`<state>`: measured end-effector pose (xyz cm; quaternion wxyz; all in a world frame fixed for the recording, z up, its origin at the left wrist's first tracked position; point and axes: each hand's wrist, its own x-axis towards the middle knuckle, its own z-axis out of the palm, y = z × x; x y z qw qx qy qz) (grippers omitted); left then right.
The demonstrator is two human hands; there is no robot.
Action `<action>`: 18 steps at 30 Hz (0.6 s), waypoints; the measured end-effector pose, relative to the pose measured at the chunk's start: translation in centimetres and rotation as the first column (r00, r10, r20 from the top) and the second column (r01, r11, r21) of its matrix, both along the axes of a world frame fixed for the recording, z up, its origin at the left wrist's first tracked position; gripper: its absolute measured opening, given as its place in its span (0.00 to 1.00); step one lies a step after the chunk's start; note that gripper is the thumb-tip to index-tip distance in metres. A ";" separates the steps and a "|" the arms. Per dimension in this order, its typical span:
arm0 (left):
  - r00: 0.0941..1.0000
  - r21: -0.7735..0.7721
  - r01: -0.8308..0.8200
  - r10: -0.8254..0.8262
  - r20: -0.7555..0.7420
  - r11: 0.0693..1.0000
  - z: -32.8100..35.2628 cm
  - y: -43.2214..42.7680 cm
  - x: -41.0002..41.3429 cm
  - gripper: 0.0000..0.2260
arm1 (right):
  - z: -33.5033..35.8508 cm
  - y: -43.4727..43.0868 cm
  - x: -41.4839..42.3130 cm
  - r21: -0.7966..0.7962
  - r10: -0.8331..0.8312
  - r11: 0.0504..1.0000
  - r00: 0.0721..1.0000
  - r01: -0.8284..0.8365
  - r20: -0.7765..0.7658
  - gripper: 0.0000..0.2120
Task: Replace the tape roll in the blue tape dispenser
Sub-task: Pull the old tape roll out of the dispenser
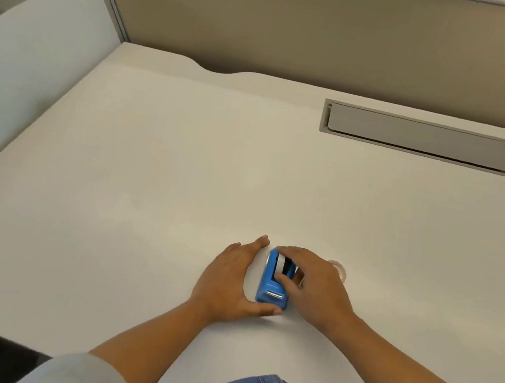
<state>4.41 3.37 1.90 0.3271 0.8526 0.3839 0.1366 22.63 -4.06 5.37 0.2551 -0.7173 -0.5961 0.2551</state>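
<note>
The blue tape dispenser (273, 283) stands on the tabletop (149, 193), steadied by the left hand (233, 281), its grip loosely cupped against the side. The right hand (312, 286) pinches the roll (281, 264) seated inside. A clear tape roll (340, 269) waits just behind, so the swap looks barely begun.

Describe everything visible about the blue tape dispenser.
The blue tape dispenser is a small, glossy, plastic-looking block standing upright on the white desk, its silvery cutter end towards the person. A whitish roll sits in its dark open slot at the far end. The left hand cups its left side, with the thumb against the near end. The right hand reaches over from the right, fingers on the top by the roll. Its right side is hidden.
</note>
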 end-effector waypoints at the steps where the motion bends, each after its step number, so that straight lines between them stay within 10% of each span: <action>1: 1.000 -0.005 -0.001 0.001 -0.007 1.000 0.1 0.0 0.0 0.51 | 0.0 0.0 0.1 0.002 0.013 1.000 1.000 -0.013 -0.002 0.20; 18: 0.994 0.083 0.107 -0.109 0.018 0.991 -1.1 0.5 -0.1 0.44 | 1.3 0.1 -0.5 -0.124 -0.060 0.990 0.997 0.066 0.057 0.21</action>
